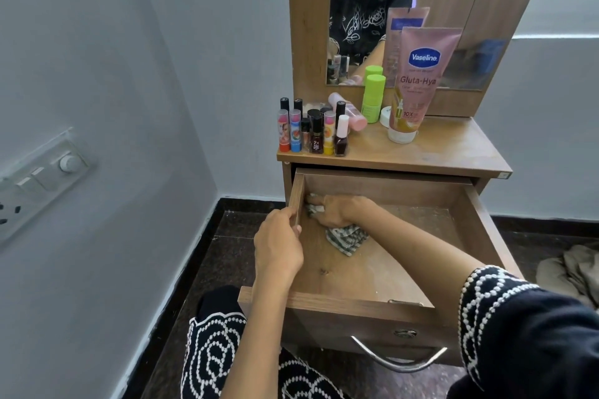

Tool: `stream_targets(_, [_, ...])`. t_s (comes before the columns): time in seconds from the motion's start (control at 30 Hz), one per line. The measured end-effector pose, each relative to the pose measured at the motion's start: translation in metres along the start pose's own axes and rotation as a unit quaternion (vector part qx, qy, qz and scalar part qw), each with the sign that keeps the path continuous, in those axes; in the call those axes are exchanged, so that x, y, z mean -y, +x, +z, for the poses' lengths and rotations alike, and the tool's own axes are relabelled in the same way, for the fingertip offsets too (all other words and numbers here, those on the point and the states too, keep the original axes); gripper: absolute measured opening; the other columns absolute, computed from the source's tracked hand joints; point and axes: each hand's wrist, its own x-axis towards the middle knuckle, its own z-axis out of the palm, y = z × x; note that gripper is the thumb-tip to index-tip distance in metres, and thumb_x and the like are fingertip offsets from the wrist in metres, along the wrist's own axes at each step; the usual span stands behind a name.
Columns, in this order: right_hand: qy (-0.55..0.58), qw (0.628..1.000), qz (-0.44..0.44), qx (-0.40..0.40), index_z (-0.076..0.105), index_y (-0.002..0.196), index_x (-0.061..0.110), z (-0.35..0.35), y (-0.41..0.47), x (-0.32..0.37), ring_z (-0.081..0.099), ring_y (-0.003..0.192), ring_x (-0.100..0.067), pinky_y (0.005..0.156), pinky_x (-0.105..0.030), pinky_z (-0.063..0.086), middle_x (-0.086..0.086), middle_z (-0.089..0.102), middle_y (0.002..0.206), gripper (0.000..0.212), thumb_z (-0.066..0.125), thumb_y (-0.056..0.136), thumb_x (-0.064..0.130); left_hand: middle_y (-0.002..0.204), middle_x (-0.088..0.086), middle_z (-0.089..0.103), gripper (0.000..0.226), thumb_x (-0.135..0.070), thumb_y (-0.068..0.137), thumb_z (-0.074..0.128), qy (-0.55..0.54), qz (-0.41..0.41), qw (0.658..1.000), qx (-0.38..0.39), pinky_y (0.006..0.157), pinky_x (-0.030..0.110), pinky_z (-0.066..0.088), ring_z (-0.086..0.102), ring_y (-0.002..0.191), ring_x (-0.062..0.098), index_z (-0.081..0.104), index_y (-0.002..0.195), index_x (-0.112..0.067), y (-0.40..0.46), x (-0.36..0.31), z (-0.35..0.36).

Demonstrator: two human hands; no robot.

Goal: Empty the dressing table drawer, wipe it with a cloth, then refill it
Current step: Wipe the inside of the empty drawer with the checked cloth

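Observation:
The wooden drawer [479,214] of the dressing table is pulled out, with only a cloth inside. My right hand [337,209] presses a grey-and-white striped cloth [346,238] into the drawer's far left corner, fingers curled over it. My left hand [278,244] grips the drawer's left side wall near its far end. On the tabletop [447,152] stand several lip balms and nail polish bottles [312,131], a green stick [372,99] and a pink Vaseline tube [418,81].
A mirror [363,16] rises behind the tabletop. The drawer's metal handle [398,359] sticks out toward me. A wall with a switch plate [42,178] is on the left. Crumpled beige fabric [573,272] lies on the dark floor at right.

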Motion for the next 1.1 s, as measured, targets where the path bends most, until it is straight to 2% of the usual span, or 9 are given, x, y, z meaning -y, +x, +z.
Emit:
stream_targets(0.13, [-0.023,0.997,-0.075,-0.005,0.025,0.146,0.038,0.003,-0.025,-0.008,0.035,0.137,-0.024,0.109,-0.039,0.03,0.0,0.033,0.152,0.05,0.038,0.098,0.041,0.134,0.001,0.05,0.04,-0.015,0.097,0.046,-0.005,0.001,1.0,0.001,0.097,0.03,0.04,0.05,0.121,0.02,0.045,0.136,-0.016,-0.001,0.0,-0.001])
stream_targets(0.23, [-0.037,0.991,-0.064,-0.115,0.032,0.142,0.038,0.016,-0.027,-0.007,0.049,0.124,-0.022,0.096,-0.039,0.046,0.0,0.047,0.141,0.051,0.044,0.093,0.044,0.134,0.001,0.051,0.04,-0.015,0.097,0.047,-0.006,-0.001,1.0,-0.002,0.097,0.03,0.04,0.05,0.12,0.02,0.045,0.136,-0.016,0.001,0.0,0.001])
stream_targets(0.3, [-0.035,0.986,-0.04,-0.157,0.035,0.14,0.035,0.021,-0.022,-0.004,0.054,0.117,-0.022,0.091,-0.04,0.05,0.001,0.053,0.135,0.053,0.046,0.09,0.048,0.134,0.001,0.051,0.04,-0.015,0.096,0.047,-0.007,0.001,1.0,-0.002,0.096,0.03,0.04,0.051,0.12,0.019,0.045,0.136,-0.016,0.001,0.0,0.001])
stream_targets(0.47, [-0.07,0.981,-0.036,-0.175,0.041,0.139,0.03,0.014,-0.005,0.0,0.057,0.113,-0.023,0.084,-0.038,0.048,-0.001,0.056,0.129,0.049,0.039,0.094,0.048,0.136,0.001,0.049,0.04,-0.014,0.097,0.046,0.004,0.008,1.0,-0.008,0.096,0.029,0.04,0.05,0.122,0.019,0.044,0.137,-0.016,0.002,0.001,0.002])
stream_targets(0.57, [-0.042,0.984,-0.033,-0.173,0.04,0.14,0.03,0.01,-0.001,-0.002,0.058,0.112,-0.024,0.087,-0.039,0.05,-0.004,0.058,0.129,0.048,0.038,0.094,0.047,0.135,0.002,0.05,0.04,-0.013,0.097,0.045,0.013,0.013,1.0,-0.009,0.096,0.03,0.04,0.05,0.121,0.02,0.045,0.137,-0.015,0.003,0.002,0.004])
stream_targets(0.73, [-0.037,0.989,0.046,-0.135,0.048,0.133,0.03,0.015,0.002,-0.001,0.059,0.103,-0.022,0.075,-0.035,0.041,-0.003,0.062,0.119,0.047,0.039,0.093,0.053,0.134,0.001,0.051,0.04,-0.013,0.096,0.047,0.0,0.007,1.0,-0.009,0.095,0.031,0.041,0.051,0.12,0.02,0.046,0.136,-0.016,0.003,0.002,0.003])
stream_targets(0.83, [0.012,0.987,0.098,-0.128,0.05,0.13,0.028,0.019,-0.006,-0.011,0.058,0.106,-0.024,0.083,-0.037,0.042,-0.003,0.061,0.118,0.046,0.042,0.092,0.052,0.133,0.0,0.052,0.039,-0.014,0.096,0.048,-0.018,0.003,1.0,-0.011,0.095,0.03,0.042,0.052,0.119,0.019,0.047,0.135,-0.017,0.002,0.002,0.001])
stream_targets(0.97, [0.041,0.982,0.169,-0.078,0.04,0.139,0.035,0.014,-0.027,-0.042,0.047,0.126,-0.027,0.102,-0.044,0.038,-0.003,0.05,0.139,0.053,0.043,0.089,0.053,0.132,0.001,0.053,0.04,-0.013,0.096,0.048,-0.016,0.001,1.0,-0.014,0.094,0.03,0.043,0.052,0.119,0.02,0.046,0.135,-0.016,0.003,0.002,0.003])
stream_targets(1.1, [0.104,0.981,0.156,-0.053,0.032,0.145,0.036,0.014,-0.028,-0.035,0.036,0.135,-0.029,0.111,-0.045,0.032,-0.005,0.038,0.149,0.059,0.048,0.089,0.041,0.132,0.002,0.053,0.04,-0.013,0.096,0.048,-0.013,-0.001,1.0,-0.017,0.094,0.031,0.043,0.053,0.118,0.02,0.046,0.136,-0.016,0.002,0.001,0.004])
